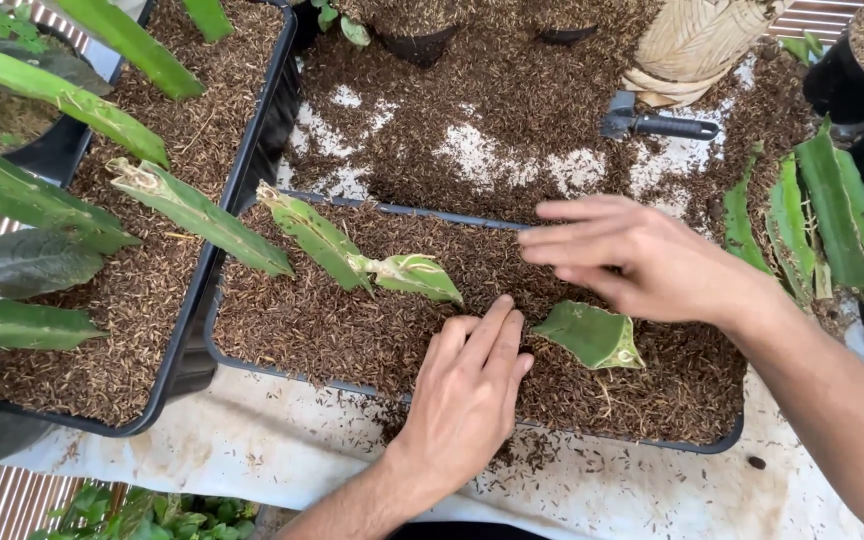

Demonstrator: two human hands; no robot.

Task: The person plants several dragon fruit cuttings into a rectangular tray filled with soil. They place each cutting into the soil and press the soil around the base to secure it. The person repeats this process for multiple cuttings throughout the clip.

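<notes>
We are pressing our left hand (467, 390) flat, fingers together and holding nothing, onto the brown husk substrate in the shallow black rectangular plastic tray (472, 432). Our right hand (632, 258) is hovering open, fingers extended and loosely spread, just above the short green cactus cutting (590, 335) that is standing tilted in the substrate between both hands. Two longer green cuttings (317, 235) are leaning in the same tray to the left. A second black tray (167, 385) is sitting beside it on the white-covered surface (252, 450). A dark hand trowel (657, 124) is lying beyond.
</notes>
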